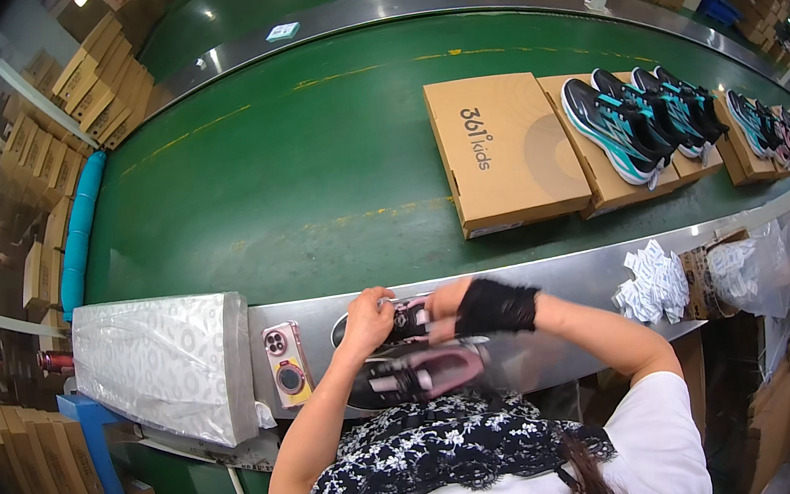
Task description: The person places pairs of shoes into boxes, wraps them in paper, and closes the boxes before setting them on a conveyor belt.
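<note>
On the metal ledge in front of me lie two black-and-pink sneakers side by side. My left hand (pixel 368 319) is closed round the toe end of the farther sneaker (pixel 411 319). My right hand (pixel 448 308), with a black wrist band (pixel 496 307), is over that shoe's opening; its fingers are smeared by motion, so their grip does not show clearly. The nearer sneaker (pixel 423 374) lies closest to my body, its pink-lined opening towards the right, with no hand on it.
Left of the shoes lie a phone (pixel 287 365) and a stack of patterned wrapping paper (pixel 164 365). A pile of small white packets (pixel 651 284) sits at right. Beyond the ledge, a green conveyor belt (pixel 293 170) carries a closed shoebox (pixel 508 150) and boxes topped with black-and-teal sneakers (pixel 616 130).
</note>
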`<state>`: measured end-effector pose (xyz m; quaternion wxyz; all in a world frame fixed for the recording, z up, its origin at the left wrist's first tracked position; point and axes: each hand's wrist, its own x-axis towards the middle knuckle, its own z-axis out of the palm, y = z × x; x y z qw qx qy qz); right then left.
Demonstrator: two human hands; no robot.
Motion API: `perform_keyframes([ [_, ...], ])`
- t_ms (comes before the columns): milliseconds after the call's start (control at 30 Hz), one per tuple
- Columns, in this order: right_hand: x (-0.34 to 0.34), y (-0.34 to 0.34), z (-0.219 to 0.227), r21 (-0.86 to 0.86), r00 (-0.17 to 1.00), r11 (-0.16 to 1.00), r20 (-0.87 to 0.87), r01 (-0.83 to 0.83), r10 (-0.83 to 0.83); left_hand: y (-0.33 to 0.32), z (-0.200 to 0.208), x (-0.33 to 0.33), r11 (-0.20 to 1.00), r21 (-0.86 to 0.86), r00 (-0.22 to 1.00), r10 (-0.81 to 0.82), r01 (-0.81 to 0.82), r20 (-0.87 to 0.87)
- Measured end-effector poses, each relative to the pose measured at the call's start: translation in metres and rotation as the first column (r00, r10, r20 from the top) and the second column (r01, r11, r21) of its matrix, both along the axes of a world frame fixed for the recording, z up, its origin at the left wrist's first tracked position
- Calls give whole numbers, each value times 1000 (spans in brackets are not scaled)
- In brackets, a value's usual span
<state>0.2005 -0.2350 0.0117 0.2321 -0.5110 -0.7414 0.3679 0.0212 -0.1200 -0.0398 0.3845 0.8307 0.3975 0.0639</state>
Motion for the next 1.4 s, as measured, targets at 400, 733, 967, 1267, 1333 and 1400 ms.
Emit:
perform_keyframes([
  [400, 48, -6, -23, 663, 568, 572, 260, 483, -781, 8, 37, 49, 989, 123, 873, 13, -83, 487],
  [733, 9, -25, 35, 515, 564, 404, -199, 756, -801, 25, 28, 49, 948, 294, 909, -15, -119, 416],
  [967, -8, 8, -12, 330, 471, 362, -359, 872, -806, 28, 84, 48, 864, 455, 904, 0, -215, 427],
  [1267, 37, -14, 51, -184, -117, 59, -809, 981, -576, 81, 71, -7, 798, 523, 925, 106, -299, 366],
  [1333, 41, -26, 67, -282, -181, 192, -889, 940, -420, 62, 89, -2, 843, 504, 937, 0, -188, 349],
  [1400, 52, -38, 64, -326, -219, 202, -880, 924, -421, 50, 81, 0, 797, 598, 965, -81, -87, 249],
])
